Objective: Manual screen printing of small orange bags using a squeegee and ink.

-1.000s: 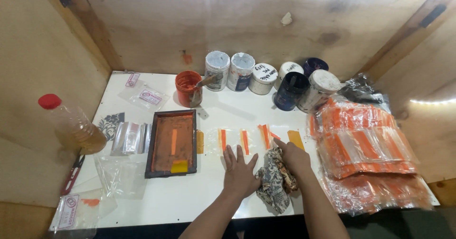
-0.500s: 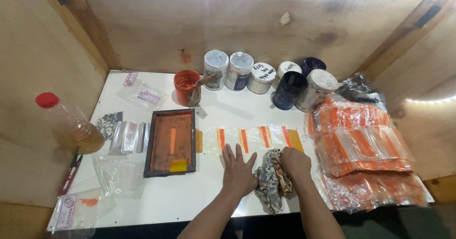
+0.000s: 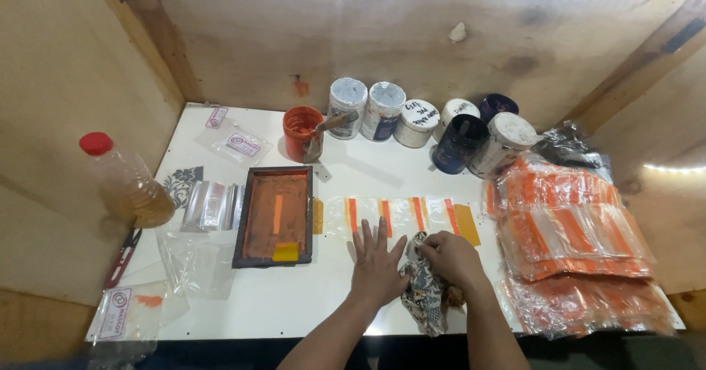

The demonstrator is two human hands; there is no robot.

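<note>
Smear risk: left hand (image 3: 376, 263) lies flat, fingers spread, on clear plastic strip with orange printed bars (image 3: 401, 214), right hand (image 3: 450, 256) at its 3 o'clock clenching patterned rag (image 3: 426, 296); wet ink could drag if either slips.

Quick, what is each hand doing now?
Left hand: open, flat on the plastic strip.
Right hand: closed, holding the rag.
</note>
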